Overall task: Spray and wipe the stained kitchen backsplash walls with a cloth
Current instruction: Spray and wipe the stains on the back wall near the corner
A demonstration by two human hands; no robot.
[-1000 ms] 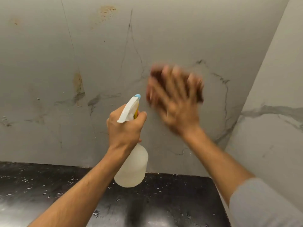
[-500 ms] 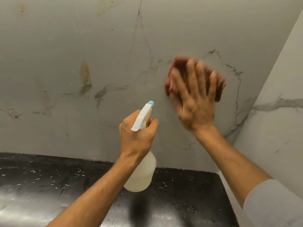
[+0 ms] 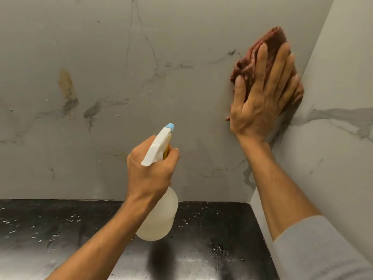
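My right hand (image 3: 260,98) presses a crumpled reddish-brown cloth (image 3: 271,42) flat against the grey marble backsplash (image 3: 161,37), right at the corner with the side wall (image 3: 343,77). My left hand (image 3: 150,170) grips the neck of a white spray bottle (image 3: 159,217) with a blue nozzle tip, held upright in front of the wall and pointed at it. A brownish stain (image 3: 66,84) shows on the wall at the left, with small droplets around it.
A glossy black countertop (image 3: 50,229) runs below the backsplash, speckled with white droplets. The lighter marble side wall closes in on the right. A grey sleeve (image 3: 314,251) covers my right upper forearm.
My right hand has swept the cloth rightward and up along the wall into the corner. The view has shifted right, and the bottle hand has stayed nearly still.
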